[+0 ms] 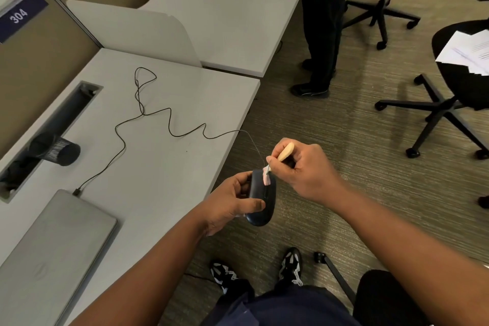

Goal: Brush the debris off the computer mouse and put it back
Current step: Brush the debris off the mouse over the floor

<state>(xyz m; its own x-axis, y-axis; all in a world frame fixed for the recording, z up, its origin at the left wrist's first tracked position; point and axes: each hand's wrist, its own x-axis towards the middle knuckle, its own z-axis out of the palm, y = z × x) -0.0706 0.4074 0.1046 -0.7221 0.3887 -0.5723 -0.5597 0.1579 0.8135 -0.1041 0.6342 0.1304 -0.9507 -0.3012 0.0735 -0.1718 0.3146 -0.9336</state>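
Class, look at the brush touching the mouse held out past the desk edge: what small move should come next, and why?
Probably a short sweep of the brush along the mouse toward its near end. The right hand holds the bristles at the cable end, while the left hand grips the mouse over the floor, so loosened debris would likely fall clear of the desk.

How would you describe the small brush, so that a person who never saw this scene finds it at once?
Start at the grey desk and go to its near right edge, where two hands meet above the carpet. The left hand holds a dark computer mouse; the right hand pinches the brush. It alone has a pale wooden handle and pink bristles touching the mouse.
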